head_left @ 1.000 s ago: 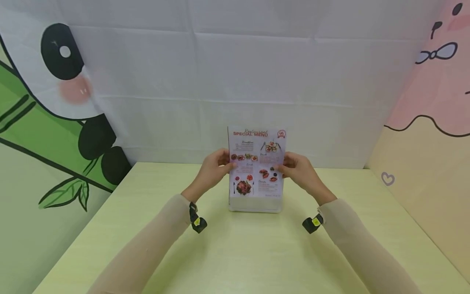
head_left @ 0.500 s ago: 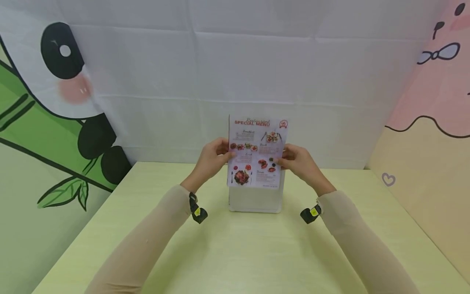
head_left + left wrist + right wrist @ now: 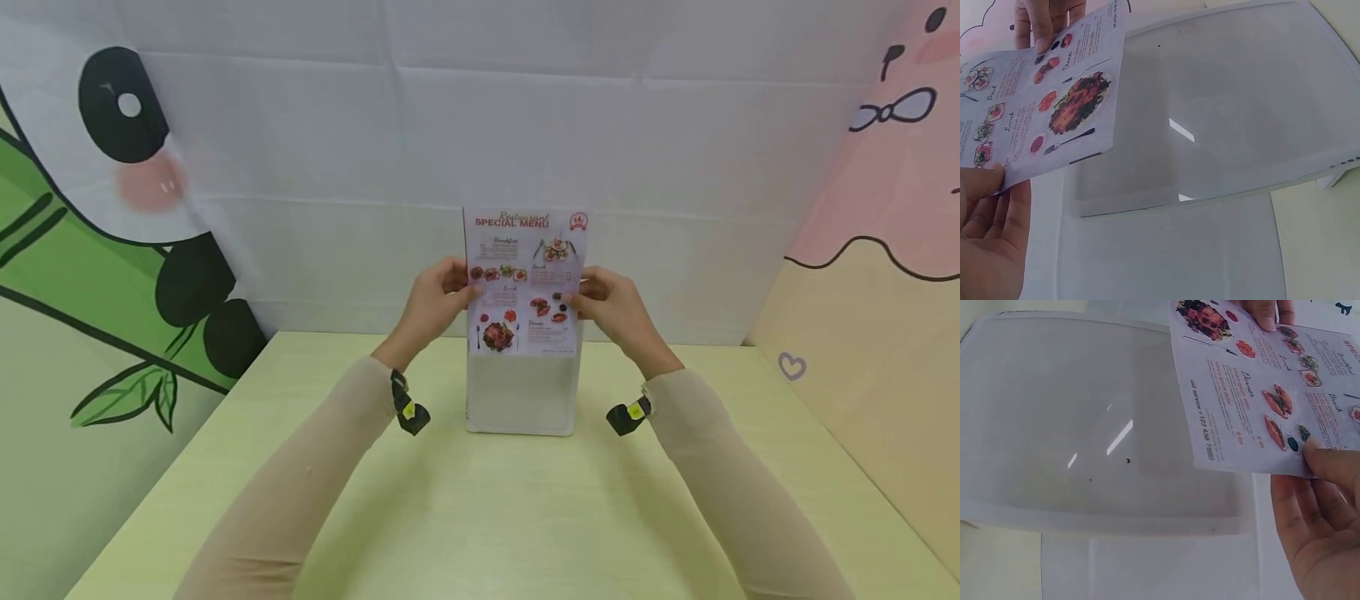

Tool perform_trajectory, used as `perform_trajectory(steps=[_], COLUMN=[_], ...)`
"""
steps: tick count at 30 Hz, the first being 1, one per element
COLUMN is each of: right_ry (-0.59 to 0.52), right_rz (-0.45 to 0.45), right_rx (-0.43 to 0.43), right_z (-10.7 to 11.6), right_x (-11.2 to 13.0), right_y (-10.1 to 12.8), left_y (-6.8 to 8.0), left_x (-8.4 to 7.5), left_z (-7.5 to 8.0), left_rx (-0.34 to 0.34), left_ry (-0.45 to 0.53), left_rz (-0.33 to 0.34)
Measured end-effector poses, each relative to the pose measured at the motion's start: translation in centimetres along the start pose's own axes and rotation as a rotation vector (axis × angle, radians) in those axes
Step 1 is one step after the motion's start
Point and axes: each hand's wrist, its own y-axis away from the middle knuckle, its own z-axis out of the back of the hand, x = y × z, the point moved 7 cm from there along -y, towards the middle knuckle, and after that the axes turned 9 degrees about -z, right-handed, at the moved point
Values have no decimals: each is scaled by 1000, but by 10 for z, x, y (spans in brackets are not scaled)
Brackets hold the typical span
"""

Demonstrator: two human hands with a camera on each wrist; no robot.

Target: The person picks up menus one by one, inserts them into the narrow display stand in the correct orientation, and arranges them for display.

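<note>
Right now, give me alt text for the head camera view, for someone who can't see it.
Two hands, left hand and right hand, pinch the side edges of a white printed "Special Menu" sheet, its lower edge at the top of a clear acrylic upright sign holder. The holder stands on a pale yellow-green table before a white cloth backdrop.

Light was bright, even, soft. Faint shadows lay on table (image 3: 480, 517) beneath sleeves. White glare streaks marked clear stand (image 3: 1104, 419) in both wrist views. Head view bowed slightly near table's outer edges; wrist views looked hazy.
</note>
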Motion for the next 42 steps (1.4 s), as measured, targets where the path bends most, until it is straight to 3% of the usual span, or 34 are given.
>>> perform_trajectory(steps=[11,20,34,42], right_ry=[-87,-37,-67,-69], right_rz=[11,-42,3,6], right_rx=[-60,-38,-164,-192], right_z=[8,8,17,22], right_x=[14,11,24,29], right_y=[-9,-14,-24,-31], left_y=[-17,-25,-42,-50], left_x=[-14,-16,-25,-24], left_z=[5,11,14,13], left_rx=[-54,-98,-147,-148], left_ry=[-3,25,40,35], left_rz=[-11,-18,-37,-36])
